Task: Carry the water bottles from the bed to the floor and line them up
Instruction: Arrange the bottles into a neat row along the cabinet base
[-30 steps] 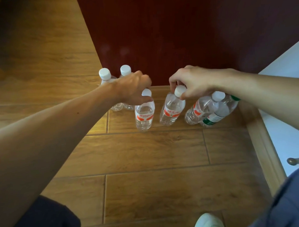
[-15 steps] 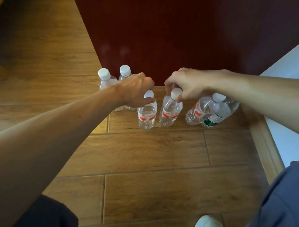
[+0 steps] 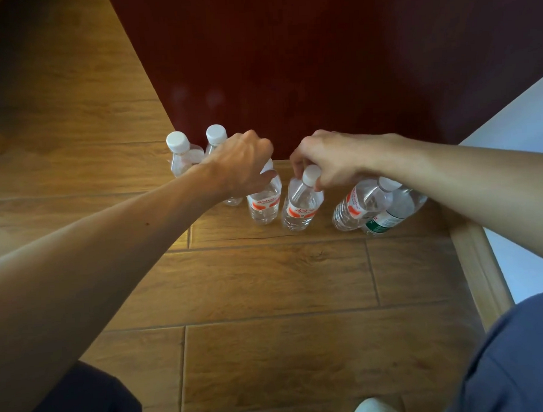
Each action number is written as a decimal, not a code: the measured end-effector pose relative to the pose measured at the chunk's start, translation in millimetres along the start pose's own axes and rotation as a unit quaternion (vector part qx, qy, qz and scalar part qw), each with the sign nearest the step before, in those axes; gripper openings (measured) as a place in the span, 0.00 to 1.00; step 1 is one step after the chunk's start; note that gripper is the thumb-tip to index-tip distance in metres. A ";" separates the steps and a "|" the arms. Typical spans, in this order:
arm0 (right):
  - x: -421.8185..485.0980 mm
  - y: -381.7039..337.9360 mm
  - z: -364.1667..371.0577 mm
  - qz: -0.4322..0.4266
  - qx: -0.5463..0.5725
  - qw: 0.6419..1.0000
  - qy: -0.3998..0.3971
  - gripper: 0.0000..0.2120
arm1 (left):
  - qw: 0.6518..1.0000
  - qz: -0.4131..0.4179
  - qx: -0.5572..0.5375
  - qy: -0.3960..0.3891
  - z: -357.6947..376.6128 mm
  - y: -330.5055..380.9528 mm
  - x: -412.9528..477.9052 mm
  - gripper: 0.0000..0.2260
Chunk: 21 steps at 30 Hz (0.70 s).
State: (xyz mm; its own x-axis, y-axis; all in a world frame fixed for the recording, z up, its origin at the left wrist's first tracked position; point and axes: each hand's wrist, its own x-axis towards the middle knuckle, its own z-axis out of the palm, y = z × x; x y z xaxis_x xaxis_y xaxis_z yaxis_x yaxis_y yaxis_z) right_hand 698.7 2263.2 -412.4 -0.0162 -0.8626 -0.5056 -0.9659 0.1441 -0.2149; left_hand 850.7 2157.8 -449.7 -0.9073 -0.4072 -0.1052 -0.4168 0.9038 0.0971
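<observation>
Several clear water bottles with white caps stand in a row on the wooden floor (image 3: 267,284) against a dark red panel. My left hand (image 3: 243,166) grips the cap of a red-labelled bottle (image 3: 264,204). My right hand (image 3: 333,159) pinches the neck of the red-labelled bottle (image 3: 301,207) beside it. Both bottles rest on the floor, close together. Two bottles (image 3: 181,153) stand to the left, partly behind my left wrist. A red-labelled bottle (image 3: 357,205) and a green-labelled bottle (image 3: 392,214) stand to the right, under my right forearm.
The dark red panel (image 3: 289,65) rises right behind the row. A light wooden skirting (image 3: 475,268) and a white wall (image 3: 517,164) close the right side. My white shoe (image 3: 374,410) is at the bottom edge.
Both hands have drawn the two middle bottles closer together and a little nearer the panel. The other bottles have not moved.
</observation>
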 end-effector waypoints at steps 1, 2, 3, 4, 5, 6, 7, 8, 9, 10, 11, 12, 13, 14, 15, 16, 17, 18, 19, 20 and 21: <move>-0.4 0.3 -0.4 0.002 0.003 1.000 -0.001 0.11 | 1.000 -0.004 0.002 -0.005 0.3 -0.6 1.6 0.16; -0.8 0.9 -0.6 0.003 0.007 1.000 0.000 0.11 | 1.000 -0.008 0.001 -0.013 0.7 -1.8 2.6 0.16; -1.3 1.5 -0.7 0.006 0.011 1.000 0.002 0.12 | 1.000 -0.011 -0.004 -0.022 0.6 -3.6 3.2 0.17; -1.2 1.9 -0.5 0.008 0.013 1.000 0.003 0.12 | 0.999 -0.013 -0.013 -0.032 0.8 -6.0 3.7 0.17; -1.3 2.2 -0.1 0.009 0.016 1.000 0.003 0.12 | 0.999 -0.012 -0.020 -0.039 0.3 -7.9 3.3 0.17; -0.6 2.4 0.7 0.010 0.019 1.000 0.003 0.12 | 0.999 -0.008 -0.024 -0.045 -0.7 -9.6 2.7 0.17; -0.1 2.6 1.2 0.009 0.019 1.000 0.003 0.12 | 0.999 -0.001 -0.023 -0.049 -2.3 -10.3 1.3 0.16; 0.7 3.0 1.4 0.008 0.019 1.000 0.003 0.13 | 0.998 0.008 -0.020 -0.051 -4.1 -11.2 -0.4 0.16; 1.4 3.5 1.5 0.007 0.019 1.000 0.005 0.13 | 0.998 0.022 -0.019 -0.050 -5.8 -12.3 -2.3 0.15; 1.9 4.2 1.5 0.008 0.019 1.000 0.006 0.12 | 0.998 0.040 -0.020 -0.049 -7.6 -13.8 -4.4 0.15; 2.3 4.8 1.3 0.010 0.019 1.000 0.007 0.13 | 0.997 0.059 -0.020 -0.051 -8.9 -16.1 -6.1 0.15; 2.7 5.2 1.2 0.011 0.018 1.000 0.008 0.13 | 0.995 0.076 -0.021 -0.055 -10.0 -18.5 -7.7 0.15; 3.1 5.3 1.0 0.011 0.017 1.000 0.009 0.13 | 0.994 0.091 -0.026 -0.058 -11.0 -21.0 -8.9 0.15; 3.6 5.3 0.9 0.010 0.015 1.000 0.009 0.13 | 0.993 0.101 -0.034 -0.060 -11.8 -23.0 -9.7 0.16; 3.9 4.9 0.4 0.009 0.013 1.000 0.010 0.13 | 0.992 0.105 -0.041 -0.061 -12.8 -24.0 -9.9 0.18; 4.2 4.4 -0.2 0.009 0.011 1.000 0.010 0.13 | 0.992 0.104 -0.046 -0.062 -13.9 -23.9 -9.8 0.18; 3.9 3.7 -0.9 0.009 0.009 1.000 0.009 0.13 | 0.991 0.104 -0.046 -0.064 -15.0 -22.6 -9.6 0.18; 3.9 3.1 -1.4 0.010 0.005 1.000 0.010 0.13 | 0.991 0.106 -0.043 -0.065 -16.0 -21.1 -9.3 0.17; 3.6 2.5 -1.9 0.010 0.000 1.000 0.011 0.13 | 0.991 0.107 -0.038 -0.065 -16.4 -19.8 -8.8 0.16; 3.3 2.0 -2.2 0.010 -0.005 1.000 0.012 0.13 | 0.991 0.107 -0.035 -0.065 -17.0 -18.5 -8.5 0.16; 2.9 1.2 -2.2 0.011 -0.008 1.000 0.013 0.13 | 0.992 0.105 -0.036 -0.065 -17.1 -18.0 -8.2 0.17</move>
State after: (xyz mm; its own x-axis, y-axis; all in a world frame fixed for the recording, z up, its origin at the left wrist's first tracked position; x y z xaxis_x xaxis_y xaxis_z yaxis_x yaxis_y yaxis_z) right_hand 696.9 2259.8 -412.3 -0.0432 -0.8718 -0.4879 -0.9692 0.1551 -0.1913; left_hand 864.7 2142.6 -433.6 -0.9618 -0.1860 -0.2008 -0.2263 0.9532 0.2007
